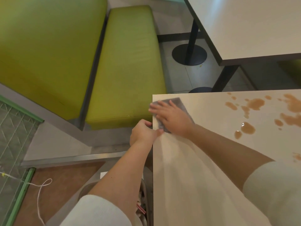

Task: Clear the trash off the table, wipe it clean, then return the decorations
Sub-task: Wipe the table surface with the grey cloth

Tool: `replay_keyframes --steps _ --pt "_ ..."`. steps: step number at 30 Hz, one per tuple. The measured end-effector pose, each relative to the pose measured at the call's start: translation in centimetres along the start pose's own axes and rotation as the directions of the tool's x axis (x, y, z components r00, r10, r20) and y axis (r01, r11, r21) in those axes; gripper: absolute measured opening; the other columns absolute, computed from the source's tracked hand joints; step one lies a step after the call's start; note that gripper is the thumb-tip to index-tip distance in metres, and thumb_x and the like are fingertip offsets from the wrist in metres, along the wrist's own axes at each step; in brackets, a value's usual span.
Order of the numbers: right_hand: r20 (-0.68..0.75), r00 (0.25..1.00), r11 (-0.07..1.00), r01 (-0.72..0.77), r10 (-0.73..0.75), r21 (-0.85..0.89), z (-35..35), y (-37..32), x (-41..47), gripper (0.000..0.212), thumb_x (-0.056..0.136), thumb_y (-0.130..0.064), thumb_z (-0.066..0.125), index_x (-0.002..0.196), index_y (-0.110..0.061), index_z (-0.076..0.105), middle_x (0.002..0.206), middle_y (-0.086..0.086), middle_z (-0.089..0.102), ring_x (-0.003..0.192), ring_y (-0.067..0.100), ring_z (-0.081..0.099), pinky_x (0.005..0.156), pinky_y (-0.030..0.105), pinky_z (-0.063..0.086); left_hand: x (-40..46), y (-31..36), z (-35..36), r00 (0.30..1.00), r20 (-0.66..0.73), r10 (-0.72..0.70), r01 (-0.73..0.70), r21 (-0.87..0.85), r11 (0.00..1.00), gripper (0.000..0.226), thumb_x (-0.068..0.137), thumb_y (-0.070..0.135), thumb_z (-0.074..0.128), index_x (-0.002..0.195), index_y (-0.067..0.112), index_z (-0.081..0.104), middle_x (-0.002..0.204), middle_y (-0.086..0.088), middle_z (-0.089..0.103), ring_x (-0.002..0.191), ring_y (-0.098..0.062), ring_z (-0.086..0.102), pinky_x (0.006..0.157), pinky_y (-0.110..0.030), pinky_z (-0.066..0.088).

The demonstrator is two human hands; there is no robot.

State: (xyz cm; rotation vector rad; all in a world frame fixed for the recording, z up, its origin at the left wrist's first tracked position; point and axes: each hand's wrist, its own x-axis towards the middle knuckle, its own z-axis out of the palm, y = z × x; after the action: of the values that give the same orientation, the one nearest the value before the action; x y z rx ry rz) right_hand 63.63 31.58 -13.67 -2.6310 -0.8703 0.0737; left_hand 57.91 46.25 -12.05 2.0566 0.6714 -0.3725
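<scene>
Nearest, beside the table's left edge, a bin with trash in it is partly hidden by the left forearm. On the pale table, the left hand curls over the table edge, gripping it. Just beyond, the right hand presses flat, fingers straight, on a grey cloth at the table's far left corner. Brown spilled puddles lie well to the right. Farther off stand a green bench and a second table.
</scene>
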Motion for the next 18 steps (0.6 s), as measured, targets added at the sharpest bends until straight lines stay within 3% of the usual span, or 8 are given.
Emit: replay_keyframes --steps 3,7,13,16,18 --pt "0.027 0.998 0.998 0.051 -0.052 0.041 -0.9 1.8 -1.5 0.042 0.104 -0.024 0.037 0.144 -0.034 0.043 0.155 -0.019 0.03 0.147 0.005 0.014 0.119 0.034 0.003 -0.1 0.0 -0.1 1.0 0.001 0.028 -0.028 -0.004 1.0 0.044 0.058 0.05 0.085 0.087 0.031 0.057 0.088 0.01 0.069 0.082 -0.017 0.068 0.074 -0.042 0.059" --pt "-0.076 0.97 0.971 -0.234 0.23 -0.045 -1.5 3.3 -0.8 0.045 0.103 -0.022 0.034 0.146 -0.034 0.039 0.157 -0.015 0.026 0.148 0.012 0.016 0.118 0.041 0.006 -0.5 0.1 -0.2 0.998 -0.013 0.055 -0.055 0.035 0.998 0.043 0.065 0.05 0.083 0.093 0.03 0.057 0.09 0.01 0.068 0.081 -0.017 0.066 0.076 -0.041 0.058" --pt "0.0 0.996 0.996 -0.089 0.089 -0.008 -0.9 -0.1 -6.6 0.047 0.098 -0.021 0.041 0.144 -0.034 0.042 0.157 -0.016 0.027 0.147 0.008 0.013 0.118 0.034 0.002 -1.3 0.2 -0.1 0.994 -0.035 0.1 -0.096 0.104 0.99 0.043 0.074 0.051 0.077 0.103 0.028 0.055 0.101 0.007 0.067 0.088 -0.018 0.064 0.079 -0.04 0.055" --pt "-0.081 0.955 0.957 -0.289 0.286 -0.035 -2.0 2.1 -9.6 0.051 0.095 -0.028 0.032 0.145 -0.031 0.041 0.157 -0.014 0.027 0.148 0.01 0.015 0.118 0.033 0.003 -2.3 0.8 0.1 0.99 -0.069 0.121 -0.101 0.239 0.966 0.042 0.081 0.051 0.07 0.111 0.024 0.055 0.11 0.004 0.062 0.093 -0.02 0.061 0.07 -0.035 0.048" --pt "-0.15 0.893 0.898 -0.436 0.425 -0.049 -2.2 2.2 -11.3 0.051 0.097 -0.025 0.028 0.147 -0.029 0.038 0.158 -0.012 0.025 0.148 0.011 0.013 0.12 0.036 0.005 -3.5 1.6 0.8 0.972 -0.11 0.209 -0.146 0.415 0.898 0.046 0.087 0.045 0.066 0.124 0.021 0.052 0.122 -0.002 0.052 0.107 -0.025 0.055 0.07 -0.036 0.04"
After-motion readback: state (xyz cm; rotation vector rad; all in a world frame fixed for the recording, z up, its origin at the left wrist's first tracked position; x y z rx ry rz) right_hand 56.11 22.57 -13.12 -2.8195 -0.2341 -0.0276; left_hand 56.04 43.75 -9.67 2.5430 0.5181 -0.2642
